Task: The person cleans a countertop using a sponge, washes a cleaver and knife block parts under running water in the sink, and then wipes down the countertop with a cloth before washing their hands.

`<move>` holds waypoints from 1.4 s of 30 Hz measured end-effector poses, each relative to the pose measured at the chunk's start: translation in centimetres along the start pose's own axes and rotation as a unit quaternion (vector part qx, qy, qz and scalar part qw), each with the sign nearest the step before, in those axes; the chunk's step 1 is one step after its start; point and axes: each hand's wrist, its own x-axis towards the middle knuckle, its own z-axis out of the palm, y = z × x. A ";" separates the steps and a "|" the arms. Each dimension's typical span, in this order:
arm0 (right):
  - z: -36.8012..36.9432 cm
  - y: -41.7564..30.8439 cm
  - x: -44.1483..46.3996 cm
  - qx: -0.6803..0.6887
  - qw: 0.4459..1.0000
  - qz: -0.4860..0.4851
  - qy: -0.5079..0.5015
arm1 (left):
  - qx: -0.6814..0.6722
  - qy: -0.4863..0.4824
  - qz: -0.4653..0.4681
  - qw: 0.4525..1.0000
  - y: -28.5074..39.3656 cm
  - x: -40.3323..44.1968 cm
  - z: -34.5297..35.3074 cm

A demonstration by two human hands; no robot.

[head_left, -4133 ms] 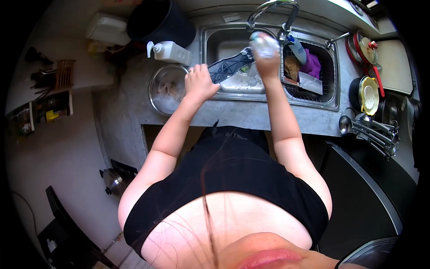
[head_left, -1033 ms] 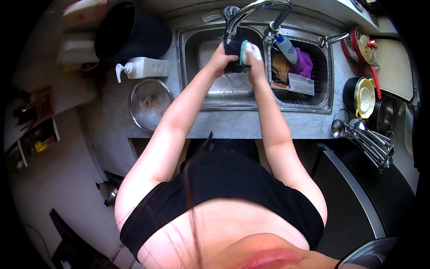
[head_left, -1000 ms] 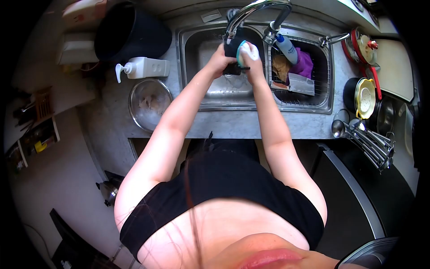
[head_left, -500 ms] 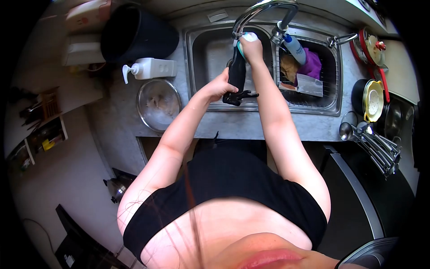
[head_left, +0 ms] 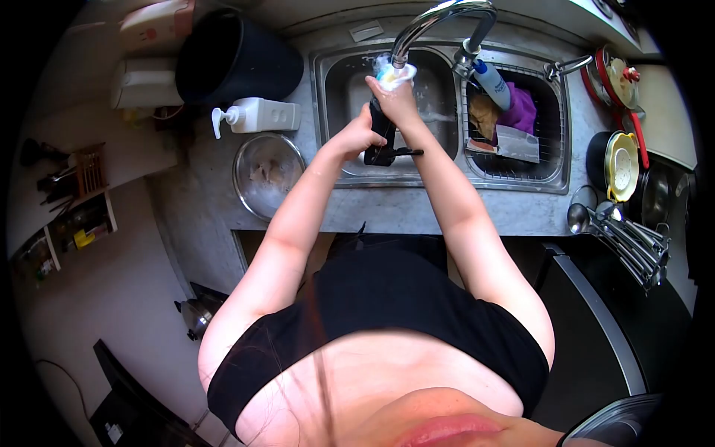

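Over the left sink basin [head_left: 350, 65], my left hand [head_left: 358, 137] is closed round the lower part of a long black object [head_left: 380, 128] with a branching, prong-like lower end; its exact kind is unclear. My right hand [head_left: 396, 102] is closed on a white, foamy scrubber [head_left: 400, 76] with a bit of teal, directly beneath the spout of the chrome faucet [head_left: 402, 45]. Water splashes around it. The upper end of the black object is hidden behind my right hand and the foam.
Left of the sink stand a white pump bottle [head_left: 268, 115], a glass bowl [head_left: 267, 177] and a dark bin [head_left: 242, 63]. The right basin has a wire rack holding a blue bottle [head_left: 491, 86] and a purple cloth [head_left: 519, 112]. Pans, a yellow colander [head_left: 621, 166] and metal utensils [head_left: 625, 242] lie farther right.
My right hand has shifted down and left with the scrubber, now foamier and under the spout. My left hand has moved slightly up and left with the black object. Splashing water now shows.
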 end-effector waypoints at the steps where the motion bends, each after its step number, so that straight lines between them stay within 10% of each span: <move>1: -0.3 -0.4 0.4 0.012 1.000 0.007 -0.008 | 0.007 -0.006 0.002 1.000 -0.3 -0.1 0.1; 10: -1.3 2.7 5.1 -0.176 0.979 0.097 -0.038 | -0.110 -0.069 -0.009 0.992 0.4 -2.0 0.2; 15: -1.5 5.2 6.3 0.123 0.956 0.261 -0.057 | -0.105 -0.101 0.013 0.989 -0.4 -2.0 -0.5; 20: -3.7 0.7 5.3 0.545 0.758 0.344 -0.103 | -0.198 -0.083 0.035 0.976 -1.4 -0.9 -0.1; 24: -5.4 -1.8 2.9 0.541 0.752 0.332 -0.178 | -0.243 -0.055 0.043 0.967 -0.8 0.9 -0.1; 28: -6.8 -1.0 1.1 0.390 0.862 0.260 -0.193 | -0.263 -0.022 0.033 0.964 0.2 2.4 0.4; 31: -5.9 -0.3 -0.9 0.027 0.996 0.073 -0.039 | -0.255 -0.024 0.038 0.966 0.4 2.9 0.7; 35: -6.3 -0.1 -2.0 -0.125 0.973 -0.189 0.054 | -0.263 -0.009 0.058 0.963 1.5 1.6 2.1; 39: -7.6 -3.2 -3.6 -0.138 0.937 -0.282 -0.152 | -0.353 -0.100 -0.011 0.930 0.1 2.1 0.3; 42: -8.3 -2.4 -1.9 -0.142 0.942 -0.279 -0.122 | -0.341 -0.115 -0.030 0.932 1.4 0.7 0.5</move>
